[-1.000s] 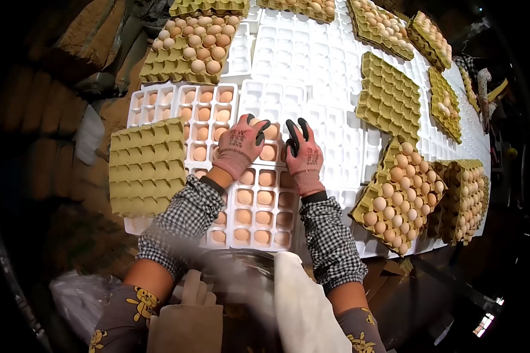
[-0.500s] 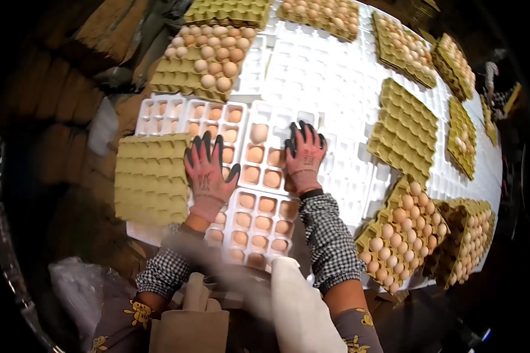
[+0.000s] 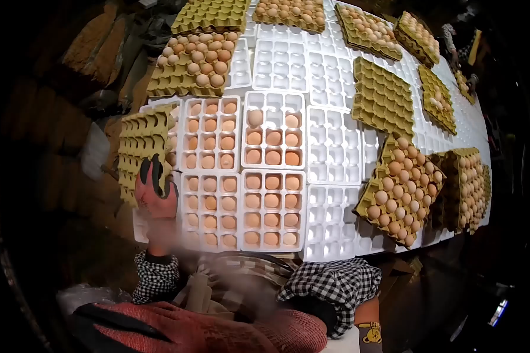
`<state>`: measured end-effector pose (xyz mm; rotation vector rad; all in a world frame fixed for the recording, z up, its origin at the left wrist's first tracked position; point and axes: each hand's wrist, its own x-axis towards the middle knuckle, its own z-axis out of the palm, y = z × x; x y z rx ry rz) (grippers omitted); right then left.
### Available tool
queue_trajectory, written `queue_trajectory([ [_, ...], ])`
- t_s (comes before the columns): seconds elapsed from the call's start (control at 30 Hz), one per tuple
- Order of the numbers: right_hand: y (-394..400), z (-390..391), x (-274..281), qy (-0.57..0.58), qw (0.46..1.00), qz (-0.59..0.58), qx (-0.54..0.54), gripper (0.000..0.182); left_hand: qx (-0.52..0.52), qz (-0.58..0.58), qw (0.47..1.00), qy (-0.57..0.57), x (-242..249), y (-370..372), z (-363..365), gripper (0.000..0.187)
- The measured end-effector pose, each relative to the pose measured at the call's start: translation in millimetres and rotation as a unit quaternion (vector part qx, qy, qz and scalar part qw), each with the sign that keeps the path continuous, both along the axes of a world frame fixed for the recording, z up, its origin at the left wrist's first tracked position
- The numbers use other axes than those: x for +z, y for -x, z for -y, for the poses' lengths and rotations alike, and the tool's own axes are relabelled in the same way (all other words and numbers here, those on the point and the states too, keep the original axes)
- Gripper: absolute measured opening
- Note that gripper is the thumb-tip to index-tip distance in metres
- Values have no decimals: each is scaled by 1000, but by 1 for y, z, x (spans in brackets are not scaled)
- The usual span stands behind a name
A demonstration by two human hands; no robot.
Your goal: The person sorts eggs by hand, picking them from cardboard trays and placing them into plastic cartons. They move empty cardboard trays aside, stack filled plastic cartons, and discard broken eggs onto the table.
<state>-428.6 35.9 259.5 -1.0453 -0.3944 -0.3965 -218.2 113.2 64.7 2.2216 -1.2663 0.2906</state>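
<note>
My left hand (image 3: 156, 197), in a red glove with black fingertips, grips the right edge of an empty yellow-green pulp tray (image 3: 140, 144) at the left. That tray is slightly tilted. My right hand (image 3: 200, 330), gloved alike, is very close to the camera at the bottom, pointing left; its fingers are partly cut off and what they hold, if anything, is hidden. Between and above my hands, white trays (image 3: 239, 182) hold brown eggs in their compartments. One larger, paler egg (image 3: 255, 117) sits in the upper middle tray, near empty compartments.
Pulp trays of eggs (image 3: 401, 191) stand at the right, with others (image 3: 197, 59) at the upper left and along the back. An empty pulp tray (image 3: 384, 97) lies right of centre. Empty white trays (image 3: 334, 144) cover the middle. Another person's hand (image 3: 474, 78) shows far right.
My right hand has left the upper middle tray and come back to the bottom. My left hand has moved left onto the empty pulp tray, now tilted. The view has shifted.
</note>
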Motion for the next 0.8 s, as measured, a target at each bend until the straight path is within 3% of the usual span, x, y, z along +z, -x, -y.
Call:
queue_trajectory([
  [0.2, 25, -42, 13, -12, 996, -54, -70, 58, -158, 34, 987, 2, 34, 25, 50, 59],
  [0.3, 56, -56, 8, -54, 973, -118, -192, 59, -270, 40, 962, 4, 45, 43, 84, 53],
  [0.33, 62, -34, -11, -50, 977, 56, -199, 81, -312, 50, 949, 13, 48, 50, 100, 55],
  [0.37, 81, -22, -8, 209, 911, -83, -347, 84, -323, 50, 945, 29, 55, 61, 119, 55],
  [0.4, 99, -4, 3, 199, 902, -259, -283, 80, -366, 68, 928, 24, 63, 73, 139, 55],
  [0.43, 117, 1, -21, 104, 911, -221, -332, 75, -407, 88, 909, 16, 71, 87, 159, 55],
  [0.47, 130, 3, -42, 109, 876, -302, -361, 70, -432, 94, 897, 20, 77, 105, 185, 54],
  [0.5, 147, 6, -66, 34, 876, -284, -389, 67, -453, 100, 885, 35, 77, 123, 212, 55],
  [0.63, 222, 13, -118, -176, 854, -303, -386, 68, -511, 141, 847, 42, 70, 222, 323, 56],
  [0.73, 283, 26, -154, -164, 845, -307, -406, 68, -542, 151, 827, -13, 38, 296, 394, 50],
  [0.77, 311, 26, -182, -94, 822, -358, -432, 65, -550, 171, 816, -52, 21, 315, 413, 49],
  [0.8, 327, 39, -172, -109, 823, -359, -427, 64, -554, 182, 798, -152, 3, 329, 426, 48],
])
